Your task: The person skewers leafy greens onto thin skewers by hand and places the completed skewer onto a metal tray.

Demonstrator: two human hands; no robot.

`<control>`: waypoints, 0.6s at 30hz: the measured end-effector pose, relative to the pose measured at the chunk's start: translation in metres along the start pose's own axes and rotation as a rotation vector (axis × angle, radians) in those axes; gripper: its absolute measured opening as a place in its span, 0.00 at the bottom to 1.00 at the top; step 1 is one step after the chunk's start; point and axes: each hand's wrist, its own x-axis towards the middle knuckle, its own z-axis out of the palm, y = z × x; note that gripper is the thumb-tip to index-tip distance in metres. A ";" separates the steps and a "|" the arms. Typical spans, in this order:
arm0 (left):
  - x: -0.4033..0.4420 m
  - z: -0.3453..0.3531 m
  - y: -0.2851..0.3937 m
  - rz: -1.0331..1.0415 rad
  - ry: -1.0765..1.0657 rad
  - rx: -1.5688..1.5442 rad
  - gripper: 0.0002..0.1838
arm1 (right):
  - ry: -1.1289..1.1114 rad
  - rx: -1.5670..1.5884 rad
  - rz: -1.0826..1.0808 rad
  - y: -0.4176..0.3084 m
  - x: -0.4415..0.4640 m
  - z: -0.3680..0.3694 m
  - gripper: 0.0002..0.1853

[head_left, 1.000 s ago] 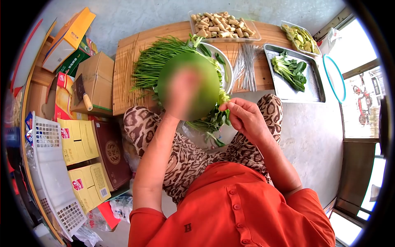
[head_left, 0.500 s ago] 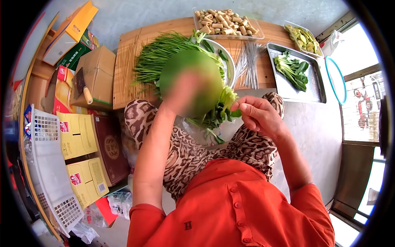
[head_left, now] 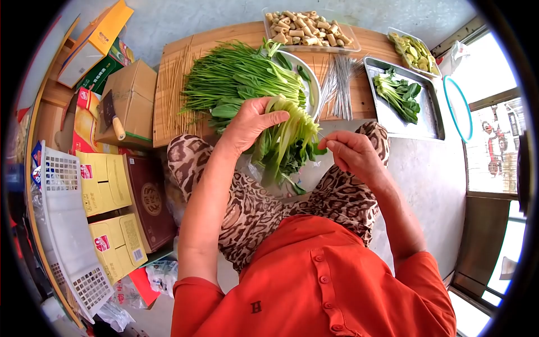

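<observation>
My left hand (head_left: pixel 251 124) is closed on a bunch of leafy greens (head_left: pixel 287 132), pale stems toward the right and dark leaves hanging below. Just right of the stems, my right hand (head_left: pixel 352 153) is pinched, with what looks like a thin skewer (head_left: pixel 320 135) pointing at the greens; most of it is hidden. Behind the left hand, a big heap of long green chives or similar stalks (head_left: pixel 230 76) lies over a white plate (head_left: pixel 315 92). Several thin metal skewers (head_left: pixel 341 87) lie right of the plate.
Bamboo sticks (head_left: pixel 178 84) lie at the wooden table's (head_left: pixel 365 106) left. A tub of tan rolled pieces (head_left: pixel 309 29), a metal tray (head_left: pixel 429 121) with greens (head_left: pixel 398 95) and a tub of sliced vegetable (head_left: pixel 415 53) stand behind and right. Boxes, a knife (head_left: pixel 115 119) and a white basket (head_left: pixel 62 224) are left.
The left hand, blurred earlier, now shows clearly, gripping the greens, and more pale stems are visible. My right hand has shifted only slightly, its fingers more curled.
</observation>
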 end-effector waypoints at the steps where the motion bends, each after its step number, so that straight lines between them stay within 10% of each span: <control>1: 0.000 0.000 0.000 0.002 0.002 0.000 0.12 | -0.002 -0.002 -0.001 0.000 0.001 0.000 0.11; 18: -0.002 0.005 0.000 -0.024 -0.005 -0.067 0.22 | -0.055 0.089 0.053 -0.015 0.006 0.003 0.12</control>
